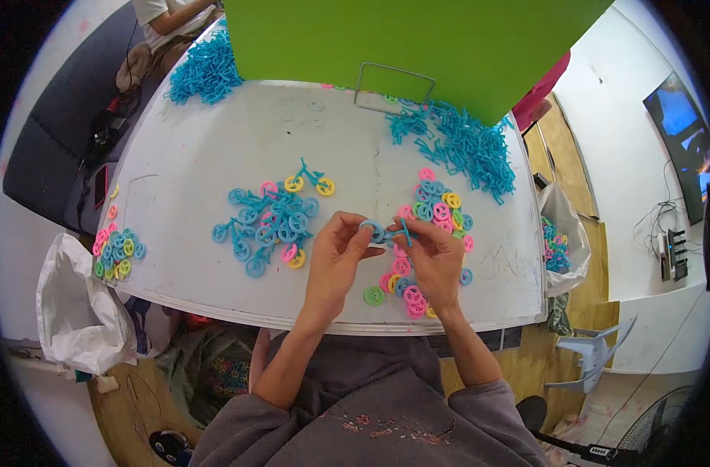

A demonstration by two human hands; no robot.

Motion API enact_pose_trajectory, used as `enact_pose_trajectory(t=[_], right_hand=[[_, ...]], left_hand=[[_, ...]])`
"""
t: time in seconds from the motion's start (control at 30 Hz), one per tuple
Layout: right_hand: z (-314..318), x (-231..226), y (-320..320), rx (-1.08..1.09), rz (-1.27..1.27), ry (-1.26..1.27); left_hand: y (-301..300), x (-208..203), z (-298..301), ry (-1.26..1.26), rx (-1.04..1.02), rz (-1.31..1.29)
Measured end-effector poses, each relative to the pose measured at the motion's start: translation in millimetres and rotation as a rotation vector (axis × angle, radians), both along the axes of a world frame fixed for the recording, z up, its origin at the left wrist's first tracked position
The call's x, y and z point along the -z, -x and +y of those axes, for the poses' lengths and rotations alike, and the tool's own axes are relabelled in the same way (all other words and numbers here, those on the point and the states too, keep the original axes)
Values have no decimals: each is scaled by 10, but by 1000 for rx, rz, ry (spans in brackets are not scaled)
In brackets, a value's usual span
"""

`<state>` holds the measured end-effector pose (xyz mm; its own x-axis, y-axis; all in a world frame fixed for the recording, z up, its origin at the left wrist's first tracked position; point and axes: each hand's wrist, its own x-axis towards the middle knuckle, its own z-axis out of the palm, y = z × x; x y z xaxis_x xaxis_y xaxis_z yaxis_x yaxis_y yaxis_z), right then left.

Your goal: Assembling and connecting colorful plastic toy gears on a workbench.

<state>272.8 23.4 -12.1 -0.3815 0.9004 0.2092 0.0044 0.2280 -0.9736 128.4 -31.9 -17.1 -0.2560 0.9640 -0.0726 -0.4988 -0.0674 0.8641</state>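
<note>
My left hand (333,253) pinches a small blue plastic wheel (373,229) over the middle of the table. Close beside it, my right hand (435,258) grips a blue toy bike frame (406,231) between thumb and fingers. The two parts meet or nearly meet; the fingers hide the exact contact. Around and under my right hand lie loose pink, blue, yellow and green wheels (415,295). Left of my hands is a heap of blue toy bikes (281,220) with wheels on. At its far edge sits a bike with yellow wheels (309,180).
Blue frames (471,148) are piled at the far right, more frames (205,70) at the far left. A green panel (401,47) stands across the back with a wire stand (394,87). White sacks (82,319) hang at both sides. Another person's arm (172,17) shows far left.
</note>
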Motion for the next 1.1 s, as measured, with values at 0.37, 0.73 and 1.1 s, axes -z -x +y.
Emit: enact_pose_trajectory(t=[0.37,0.73,1.1], right_hand=[[-43,-6,92,106,-51,177],[-33,-5,73,120,-122,43],[-59,-95,87,126,-352,-176]], left_hand=[[-92,54,68,-97,-234,342],[-95,-130,39,-6,-267,488],[-138,-55,23,-84,-305,499]])
